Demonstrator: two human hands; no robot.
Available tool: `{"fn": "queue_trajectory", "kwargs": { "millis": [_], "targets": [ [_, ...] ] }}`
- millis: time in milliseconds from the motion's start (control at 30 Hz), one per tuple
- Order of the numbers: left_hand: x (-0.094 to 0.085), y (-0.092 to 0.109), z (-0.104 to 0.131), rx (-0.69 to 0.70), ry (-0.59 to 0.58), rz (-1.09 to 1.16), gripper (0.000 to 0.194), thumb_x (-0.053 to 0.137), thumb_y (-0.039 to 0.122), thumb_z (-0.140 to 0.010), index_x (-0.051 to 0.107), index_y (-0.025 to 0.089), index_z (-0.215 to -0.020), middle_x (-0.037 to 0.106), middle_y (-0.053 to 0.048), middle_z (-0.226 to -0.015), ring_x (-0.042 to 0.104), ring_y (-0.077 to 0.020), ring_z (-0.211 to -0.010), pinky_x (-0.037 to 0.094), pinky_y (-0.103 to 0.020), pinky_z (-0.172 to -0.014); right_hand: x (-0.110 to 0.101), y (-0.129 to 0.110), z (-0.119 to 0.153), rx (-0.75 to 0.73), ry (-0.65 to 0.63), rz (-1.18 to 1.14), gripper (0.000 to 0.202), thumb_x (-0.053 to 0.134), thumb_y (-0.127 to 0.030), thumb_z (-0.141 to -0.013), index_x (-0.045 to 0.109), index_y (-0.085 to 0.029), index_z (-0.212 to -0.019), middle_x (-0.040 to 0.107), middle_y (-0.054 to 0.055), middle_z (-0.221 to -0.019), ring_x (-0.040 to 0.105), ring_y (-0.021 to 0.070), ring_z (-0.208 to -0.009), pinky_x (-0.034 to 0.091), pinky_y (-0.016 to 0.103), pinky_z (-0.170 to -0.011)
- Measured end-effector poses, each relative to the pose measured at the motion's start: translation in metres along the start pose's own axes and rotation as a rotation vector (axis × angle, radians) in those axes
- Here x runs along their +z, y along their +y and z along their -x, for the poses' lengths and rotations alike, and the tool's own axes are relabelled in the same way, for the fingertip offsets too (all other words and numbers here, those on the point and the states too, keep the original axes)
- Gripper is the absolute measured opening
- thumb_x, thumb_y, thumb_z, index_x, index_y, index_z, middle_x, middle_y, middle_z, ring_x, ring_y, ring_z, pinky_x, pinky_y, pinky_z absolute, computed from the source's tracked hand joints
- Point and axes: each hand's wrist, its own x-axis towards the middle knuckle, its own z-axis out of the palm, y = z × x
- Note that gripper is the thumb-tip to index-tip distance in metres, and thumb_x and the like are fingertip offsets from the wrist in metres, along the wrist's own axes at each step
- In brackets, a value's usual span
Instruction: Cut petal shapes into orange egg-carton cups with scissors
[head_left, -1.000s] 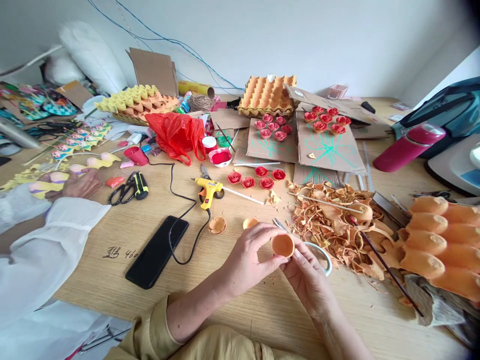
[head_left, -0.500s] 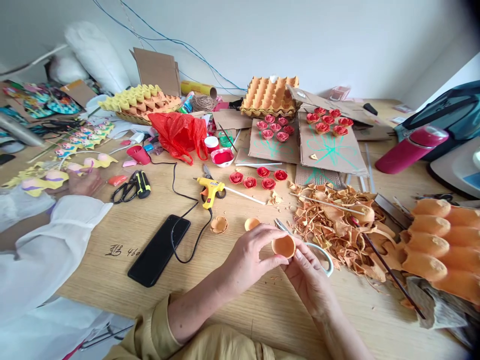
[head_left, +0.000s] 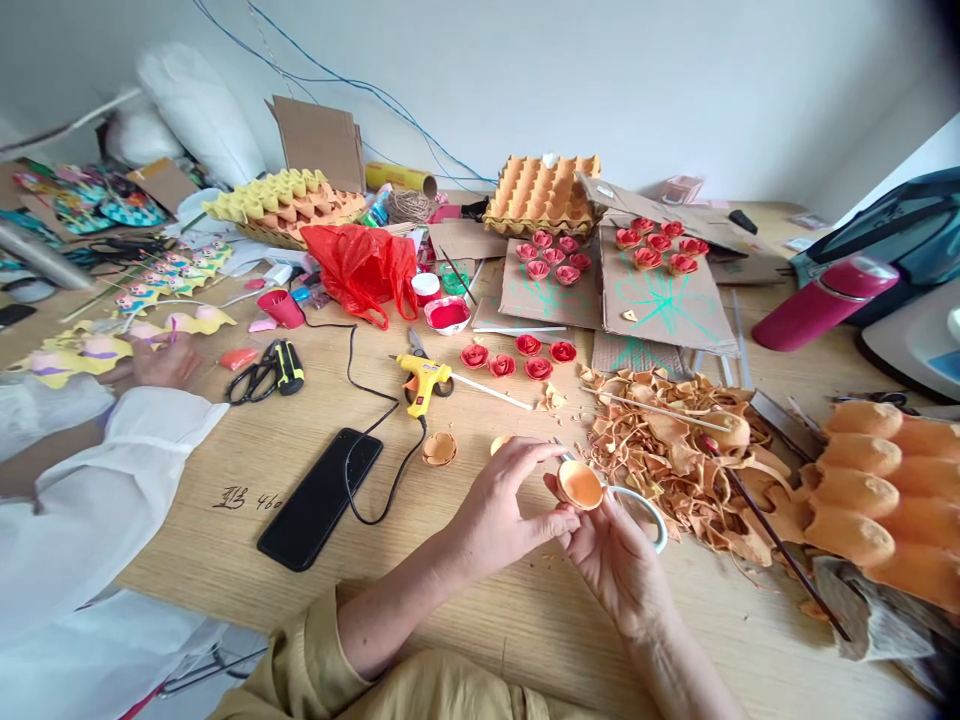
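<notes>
A small orange egg-carton cup (head_left: 581, 486) is held by my right hand (head_left: 619, 570), its hollow tilted towards me. My left hand (head_left: 491, 515) is just left of the cup, thumb and fingers apart; its thumb tip lies by the cup's lower edge, and I cannot tell whether it touches. Scissors with a pale handle (head_left: 658, 522) lie on the table behind my right hand, partly hidden. Another orange cup (head_left: 498, 444) is mostly covered by my left hand. A petal-cut cup (head_left: 439, 449) sits farther left.
A yellow glue gun (head_left: 424, 383) with its cord lies near a black phone (head_left: 321, 498). Egg-carton scraps (head_left: 645, 440) are heaped to the right, beside an orange egg tray (head_left: 862, 490). Red paper roses (head_left: 528, 345) stand beyond. At left, a co-worker's hand (head_left: 166, 360) holds a yellow carton strip.
My left fingers have come away from the cup's rim. The cup has tipped more upright and shifted slightly right in my right hand.
</notes>
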Motion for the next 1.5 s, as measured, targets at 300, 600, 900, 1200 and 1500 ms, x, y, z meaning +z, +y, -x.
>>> {"fn": "queue_trajectory", "kwargs": {
  "millis": [300,600,900,1200,1500],
  "targets": [
    [-0.024,-0.024,-0.004,-0.103,-0.036,-0.295,0.065,0.077,0.019,-0.077,0.049,0.023,-0.135,0.058,-0.010,-0.134,0.051,-0.0273,-0.125,0.041,-0.045,-0.108,0.003,-0.006,0.001,-0.029,0.042,-0.023,0.037,0.085,-0.027,-0.074,0.072,-0.023,-0.108,0.078,0.006,-0.098,0.071,0.0130,-0.071,0.062,0.023,-0.073],
    [-0.021,-0.047,-0.006,-0.175,-0.097,-0.435,0.041,0.067,0.012,-0.083,0.060,0.018,-0.123,0.064,-0.011,-0.120,0.058,-0.0281,-0.115,0.047,-0.047,-0.101,-0.002,-0.004,0.000,-0.080,0.099,0.071,0.030,0.084,-0.033,-0.075,0.075,-0.019,-0.099,0.076,0.007,-0.098,0.069,0.0138,-0.071,0.061,0.024,-0.070],
    [-0.029,-0.003,-0.008,-0.093,-0.059,0.018,0.036,0.070,0.020,-0.084,0.064,0.023,-0.119,0.065,-0.007,-0.118,0.062,-0.0190,-0.110,0.051,-0.032,-0.096,-0.007,0.005,-0.003,-0.148,-0.024,0.290,0.020,0.074,-0.031,-0.087,0.075,-0.022,-0.105,0.071,0.003,-0.095,0.063,0.0134,-0.080,0.055,0.023,-0.075],
    [-0.013,0.006,0.001,-0.035,-0.112,-0.078,0.040,0.075,0.020,-0.081,0.066,0.024,-0.119,0.063,-0.006,-0.115,0.060,-0.0194,-0.111,0.048,-0.033,-0.101,-0.009,0.005,-0.001,-0.188,-0.106,0.445,0.022,0.071,-0.033,-0.090,0.072,-0.029,-0.111,0.070,0.001,-0.110,0.061,0.0162,-0.099,0.050,0.025,-0.087],
    [-0.011,0.005,0.002,-0.050,-0.129,-0.070,0.043,0.073,0.018,-0.082,0.065,0.028,-0.123,0.065,-0.006,-0.117,0.062,-0.0213,-0.110,0.050,-0.035,-0.100,-0.001,0.004,0.004,-0.253,0.006,0.541,0.027,0.078,-0.036,-0.083,0.073,-0.028,-0.108,0.071,0.002,-0.111,0.062,0.0197,-0.102,0.049,0.030,-0.091]
  ]
}}
